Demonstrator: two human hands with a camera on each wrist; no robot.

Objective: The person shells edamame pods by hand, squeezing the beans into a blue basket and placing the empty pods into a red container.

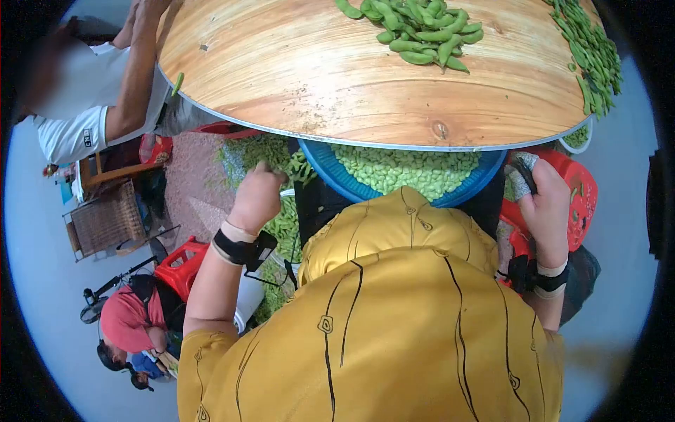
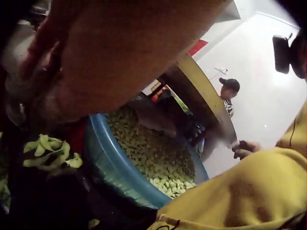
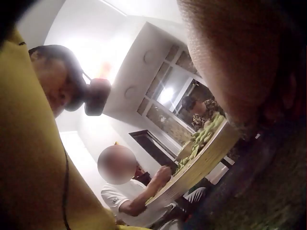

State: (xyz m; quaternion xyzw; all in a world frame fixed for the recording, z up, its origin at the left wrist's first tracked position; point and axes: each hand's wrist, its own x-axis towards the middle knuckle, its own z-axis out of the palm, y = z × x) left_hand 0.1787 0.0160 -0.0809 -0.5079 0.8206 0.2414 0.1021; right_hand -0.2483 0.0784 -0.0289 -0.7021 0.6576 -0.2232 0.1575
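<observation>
My left hand [image 1: 256, 197] is left of the blue basin [image 1: 325, 165], over green pods and beside a white bucket [image 1: 287, 193]. Its fingers bend downward; whether they hold anything is hidden. In the left wrist view, several green pods [image 2: 53, 152] lie on dark cloth below the blurred left hand [image 2: 43, 72]. Shelled pale green beans [image 1: 411, 169] fill much of the basin. To the basin's right, my right hand [image 1: 547, 204] has grey wrapping on its thumb and finger, with something dark between them that I cannot make out.
A round wooden table [image 1: 281, 70] spans the front, bearing a pile of pods [image 1: 429, 32] and more pods [image 1: 590, 56] at its right edge. A red stool [image 1: 576, 197] stands at right. One person sits at the table's left; another in red sits lower left.
</observation>
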